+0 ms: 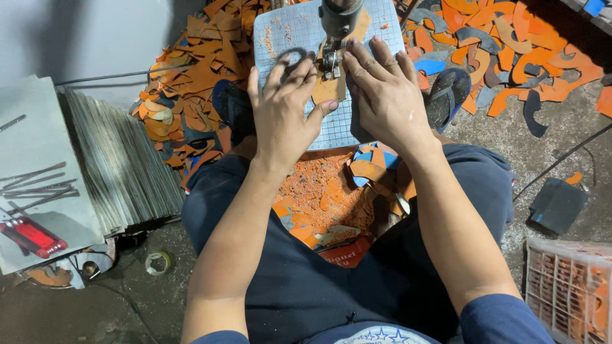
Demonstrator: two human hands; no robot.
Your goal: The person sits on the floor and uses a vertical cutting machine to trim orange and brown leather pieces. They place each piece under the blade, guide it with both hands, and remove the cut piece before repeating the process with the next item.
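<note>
My left hand (284, 111) and my right hand (382, 92) press flat on a small orange cut-out piece (326, 90) lying on a grey gridded work plate (338, 130). The piece sits under the metal head of a small cutting machine (336, 25), between my fingertips. Both hands flank the blade area, fingers spread on the plate and the piece. Below the plate, between my knees, a tray (341, 255) holds orange dust and offcuts (325, 197).
Heaps of orange, blue and dark scraps (191, 83) cover the floor on both sides of the plate. A stack of grey sheets (121, 165) lies at left, with a red-handled tool (32, 237) on a board. A plastic crate (567, 286) stands at lower right, near a black cable (561, 159).
</note>
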